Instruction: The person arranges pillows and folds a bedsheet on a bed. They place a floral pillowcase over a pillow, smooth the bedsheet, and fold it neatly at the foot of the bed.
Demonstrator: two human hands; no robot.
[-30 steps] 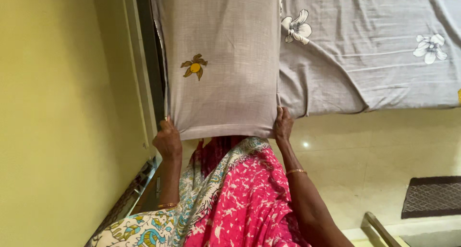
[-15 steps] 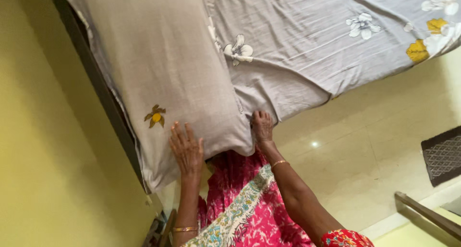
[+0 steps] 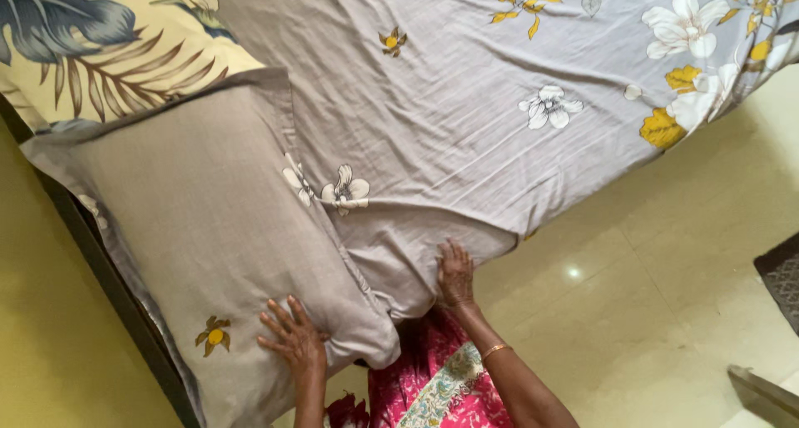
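The bed fills most of the view from nine o'clock round to three, covered by a grey sheet printed with white and yellow flowers; the cloth is creased, and its near corner hangs over the mattress edge at about six o'clock. Cream floor tiles take up the four o'clock quarter, and a yellow wall runs down the eight o'clock side beside the dark bed frame. On the bed at about nine o'clock lies a grey pillow, long side slanting from eleven toward six, with a small yellow flower near its lower end; it rests on the sheet and its upper edge overlaps a second pillow at eleven o'clock, pale yellow with large dark leaves. A pink patterned dress shows at six o'clock, between the two forearms. The right hand, just right of centre toward six o'clock, lies palm down on the hanging corner of the sheet, fingers close together and pointing up the bed; a thin gold bangle circles that wrist. The left hand, at seven o'clock, rests flat on the lower corner of the grey pillow with fingers spread wide, gripping nothing.
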